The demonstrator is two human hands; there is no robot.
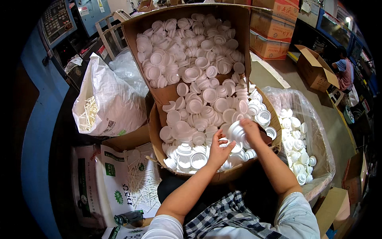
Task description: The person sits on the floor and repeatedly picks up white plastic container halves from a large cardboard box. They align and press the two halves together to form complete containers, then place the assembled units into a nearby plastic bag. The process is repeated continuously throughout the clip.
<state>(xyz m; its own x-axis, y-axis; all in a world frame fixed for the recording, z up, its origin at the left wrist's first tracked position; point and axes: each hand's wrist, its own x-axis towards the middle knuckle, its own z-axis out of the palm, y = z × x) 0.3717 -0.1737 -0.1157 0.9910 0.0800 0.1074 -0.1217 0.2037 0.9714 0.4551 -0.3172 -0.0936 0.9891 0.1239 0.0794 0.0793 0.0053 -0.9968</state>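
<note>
A white, ribbed plastic cap (237,132) is gripped in my right hand (252,134), fingers closed on its right side. My left hand (220,153) is just left of it, thumb and fingers apart, with nothing visible in it. Both hands are over a brown carton (274,115) heaped with loose white plastic caps (199,161). Behind, a tilted carton (165,94) spills more stepped caps (192,73) forward into it. Some caps lie on their sides, others face up.
To the right, a clear plastic bag (318,139) holds more caps. At left are a white woven sack (119,101) of thin white sticks and printed sacking (113,175) with loose sticks. Cartons (274,26) are stacked behind; another person (344,71) sits far right.
</note>
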